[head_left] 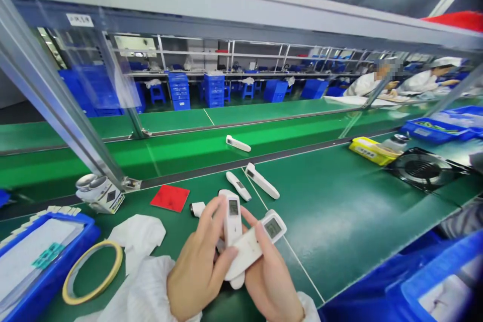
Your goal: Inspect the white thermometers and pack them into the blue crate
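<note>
Two white handheld infrared thermometers with small grey screens are in my hands, crossing each other above the green bench. The fingers of my left hand [199, 259] close around the upright thermometer [233, 226], its screen facing me. My right hand [273, 282] grips the tilted thermometer [249, 252], which lies across the lower part of the first; my left thumb touches it too. Just beyond lie a slim white thermometer [238, 186] and a larger white thermometer [263, 181]. Partly hidden behind my left hand is another white device [197, 209] with a dark tip.
One more thermometer [238, 144] lies on the bright green belt [181, 148]. At left are a blue tray [85, 241], tape roll [68, 287], white cloth [141, 234] and red card [170, 197]. A yellow bin [368, 152] and black fan-like device [422, 167] stand right. Two co-workers sit beyond.
</note>
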`<state>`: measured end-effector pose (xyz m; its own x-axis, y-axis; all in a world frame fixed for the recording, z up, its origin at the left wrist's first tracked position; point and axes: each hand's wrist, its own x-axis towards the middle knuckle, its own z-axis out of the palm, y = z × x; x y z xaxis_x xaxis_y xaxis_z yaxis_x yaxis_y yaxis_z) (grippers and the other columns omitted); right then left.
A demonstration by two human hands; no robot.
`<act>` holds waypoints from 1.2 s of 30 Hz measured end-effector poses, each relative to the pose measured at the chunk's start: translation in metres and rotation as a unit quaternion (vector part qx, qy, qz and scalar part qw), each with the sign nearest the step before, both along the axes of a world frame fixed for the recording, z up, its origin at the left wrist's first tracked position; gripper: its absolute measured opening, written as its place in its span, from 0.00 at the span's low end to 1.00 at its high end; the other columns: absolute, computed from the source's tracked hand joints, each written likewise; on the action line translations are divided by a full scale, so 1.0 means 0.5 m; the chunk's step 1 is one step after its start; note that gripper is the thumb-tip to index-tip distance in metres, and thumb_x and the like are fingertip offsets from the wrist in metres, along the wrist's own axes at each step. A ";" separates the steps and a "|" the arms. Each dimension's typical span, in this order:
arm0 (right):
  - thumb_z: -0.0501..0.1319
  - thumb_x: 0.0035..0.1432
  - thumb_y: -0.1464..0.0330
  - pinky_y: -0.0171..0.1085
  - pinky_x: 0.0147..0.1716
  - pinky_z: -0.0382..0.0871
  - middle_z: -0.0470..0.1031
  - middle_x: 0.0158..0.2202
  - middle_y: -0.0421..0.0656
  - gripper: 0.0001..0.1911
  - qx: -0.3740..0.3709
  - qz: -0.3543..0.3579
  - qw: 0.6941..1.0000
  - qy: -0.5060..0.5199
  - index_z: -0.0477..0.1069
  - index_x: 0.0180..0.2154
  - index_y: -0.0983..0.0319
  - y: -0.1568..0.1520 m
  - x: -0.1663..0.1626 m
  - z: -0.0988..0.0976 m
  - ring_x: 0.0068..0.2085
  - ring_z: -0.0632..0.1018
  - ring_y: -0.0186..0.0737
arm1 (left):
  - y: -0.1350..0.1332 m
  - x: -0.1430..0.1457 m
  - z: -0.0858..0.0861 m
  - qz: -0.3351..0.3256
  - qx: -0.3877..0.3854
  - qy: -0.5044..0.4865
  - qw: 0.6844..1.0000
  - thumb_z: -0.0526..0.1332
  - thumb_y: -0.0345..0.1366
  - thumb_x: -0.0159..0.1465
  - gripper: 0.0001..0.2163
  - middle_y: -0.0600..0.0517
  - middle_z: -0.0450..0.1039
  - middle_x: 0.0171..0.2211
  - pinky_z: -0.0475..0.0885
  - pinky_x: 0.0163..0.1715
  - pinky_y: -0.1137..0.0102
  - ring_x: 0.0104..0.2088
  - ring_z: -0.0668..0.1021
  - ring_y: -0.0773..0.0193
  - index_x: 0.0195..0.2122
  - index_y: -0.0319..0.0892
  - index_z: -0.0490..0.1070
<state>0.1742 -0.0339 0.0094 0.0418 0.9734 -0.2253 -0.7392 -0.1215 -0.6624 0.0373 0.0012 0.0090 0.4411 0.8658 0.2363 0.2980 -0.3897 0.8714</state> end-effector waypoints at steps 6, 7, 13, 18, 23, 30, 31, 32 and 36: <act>0.62 0.59 0.55 0.49 0.52 0.68 0.77 0.50 0.50 0.22 -0.012 0.027 0.996 -0.085 0.71 0.51 0.60 -0.017 -0.019 -0.003 0.52 0.76 0.52 | -0.012 0.014 -0.022 0.023 -0.345 -0.163 0.924 0.55 0.50 0.66 0.29 0.39 0.72 0.49 0.72 0.36 0.67 0.41 0.77 0.57 0.62 0.37 0.58; 0.62 0.58 0.56 0.49 0.53 0.67 0.77 0.50 0.50 0.22 -0.016 0.036 0.992 -0.118 0.72 0.50 0.60 -0.019 -0.021 -0.002 0.52 0.76 0.51 | -0.011 0.011 -0.022 0.013 -0.377 -0.188 0.907 0.56 0.50 0.65 0.27 0.41 0.74 0.45 0.72 0.35 0.68 0.40 0.77 0.57 0.59 0.37 0.62; 0.62 0.59 0.56 0.47 0.53 0.68 0.78 0.49 0.48 0.18 0.031 0.038 0.959 -0.278 0.74 0.47 0.58 -0.018 -0.006 0.018 0.48 0.78 0.49 | -0.004 -0.038 -0.004 -0.032 -0.286 -0.244 0.926 0.61 0.38 0.65 0.12 0.47 0.75 0.43 0.71 0.46 0.66 0.43 0.77 0.59 0.48 0.42 0.71; 0.64 0.57 0.59 0.43 0.49 0.71 0.79 0.47 0.47 0.18 0.076 0.080 0.911 -0.396 0.75 0.49 0.58 -0.014 0.001 0.031 0.46 0.78 0.49 | -0.003 -0.076 0.001 -0.066 -0.172 -0.164 0.969 0.61 0.34 0.64 0.15 0.50 0.71 0.48 0.68 0.50 0.69 0.49 0.73 0.59 0.52 0.50 0.73; 0.64 0.57 0.64 0.42 0.45 0.72 0.80 0.43 0.45 0.17 0.115 0.100 0.882 -0.446 0.76 0.49 0.55 -0.014 0.000 0.043 0.42 0.79 0.47 | -0.004 -0.094 0.002 -0.083 -0.100 -0.116 0.985 0.61 0.33 0.64 0.18 0.50 0.71 0.49 0.67 0.51 0.67 0.49 0.72 0.58 0.55 0.53 0.71; 0.64 0.57 0.65 0.44 0.48 0.69 0.80 0.41 0.45 0.13 0.135 0.085 0.868 -0.471 0.78 0.45 0.55 -0.009 0.013 0.048 0.43 0.78 0.48 | -0.001 -0.108 0.010 -0.053 -0.123 -0.104 0.986 0.62 0.36 0.64 0.14 0.50 0.75 0.49 0.67 0.51 0.67 0.48 0.74 0.57 0.51 0.49 0.74; 0.64 0.57 0.63 0.44 0.50 0.68 0.80 0.41 0.45 0.12 0.139 0.068 0.874 -0.460 0.78 0.44 0.56 -0.008 0.014 0.043 0.44 0.78 0.48 | 0.000 -0.108 0.010 -0.033 -0.154 -0.122 0.980 0.62 0.37 0.64 0.12 0.50 0.76 0.46 0.68 0.50 0.67 0.46 0.75 0.58 0.49 0.48 0.74; 0.63 0.58 0.62 0.44 0.49 0.68 0.80 0.40 0.45 0.12 0.140 0.055 0.886 -0.438 0.77 0.43 0.56 -0.007 0.014 0.036 0.44 0.77 0.47 | 0.000 -0.106 0.009 -0.012 -0.196 -0.148 0.969 0.62 0.39 0.64 0.11 0.50 0.77 0.44 0.70 0.46 0.68 0.44 0.77 0.59 0.47 0.46 0.74; 0.57 0.63 0.58 0.41 0.34 0.71 0.75 0.31 0.41 0.18 0.071 0.058 0.963 -0.253 0.68 0.53 0.56 -0.006 -0.015 0.015 0.30 0.75 0.39 | -0.004 -0.091 0.003 0.054 -0.374 -0.267 0.886 0.59 0.47 0.64 0.14 0.49 0.75 0.31 0.73 0.28 0.71 0.27 0.76 0.65 0.39 0.40 0.72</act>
